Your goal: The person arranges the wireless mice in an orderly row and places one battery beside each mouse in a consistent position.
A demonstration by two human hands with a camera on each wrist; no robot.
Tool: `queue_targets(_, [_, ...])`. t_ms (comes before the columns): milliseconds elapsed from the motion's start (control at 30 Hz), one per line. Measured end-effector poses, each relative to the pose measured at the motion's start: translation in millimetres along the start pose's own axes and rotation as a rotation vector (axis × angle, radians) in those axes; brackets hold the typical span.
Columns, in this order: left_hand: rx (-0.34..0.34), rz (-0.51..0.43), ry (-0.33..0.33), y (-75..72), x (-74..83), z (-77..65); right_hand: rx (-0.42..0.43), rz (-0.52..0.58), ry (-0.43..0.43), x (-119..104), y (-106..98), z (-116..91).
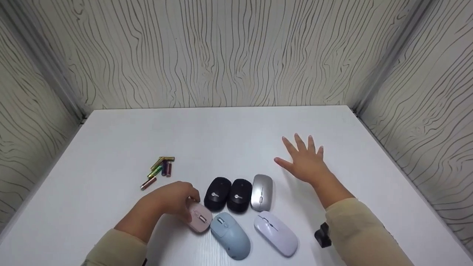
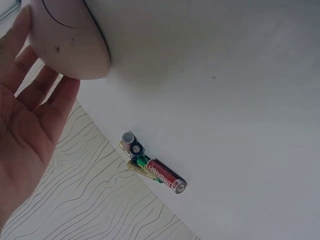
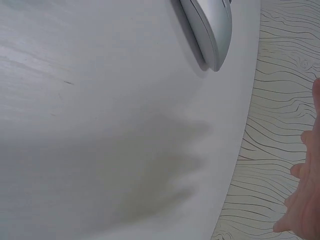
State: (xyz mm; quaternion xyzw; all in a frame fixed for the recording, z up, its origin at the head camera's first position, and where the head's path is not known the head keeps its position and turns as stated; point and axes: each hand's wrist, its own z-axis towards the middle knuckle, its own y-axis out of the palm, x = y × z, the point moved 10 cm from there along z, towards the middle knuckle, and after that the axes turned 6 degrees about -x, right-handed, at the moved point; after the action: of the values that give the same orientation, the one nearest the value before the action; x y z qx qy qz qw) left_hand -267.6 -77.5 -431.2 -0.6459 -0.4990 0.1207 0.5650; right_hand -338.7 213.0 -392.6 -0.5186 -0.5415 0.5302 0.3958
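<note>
My left hand (image 1: 173, 199) holds a pink computer mouse (image 1: 200, 218), thumb on the near side and fingers around its far end. In the left wrist view the fingertips lie along the edge of the pink mouse (image 2: 75, 50). Right beside it is a light blue mouse (image 1: 232, 236). Two black mice (image 1: 218, 194) and a silver mouse (image 1: 262, 192) form a row behind, and a pale lilac mouse (image 1: 277, 234) lies at the front right. My right hand (image 1: 306, 162), fingers spread, hovers over the white table to the right of the silver mouse, holding nothing.
Several small batteries (image 1: 157, 170) lie in a loose cluster at the left, beyond my left hand. The white table (image 1: 221, 136) ends at a wood-patterned wall panel (image 1: 221, 55) at the back, with similar panels on both sides.
</note>
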Motion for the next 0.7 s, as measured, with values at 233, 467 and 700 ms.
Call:
queue_targets(233, [-0.009,-0.032,-0.022,0.5,-0.6,-0.6,0.002,-0.003,-0.017,-4,3,-2])
queue_targets(467, [-0.019,-0.027,-0.032,1.3,-0.7,0.2,-0.006,0.006,-0.084,-15,13,-4])
queue_targets(700, [-0.018,-0.026,-0.03,0.9,-0.1,-1.1,-0.048,0.028,-0.2,-39,31,-13])
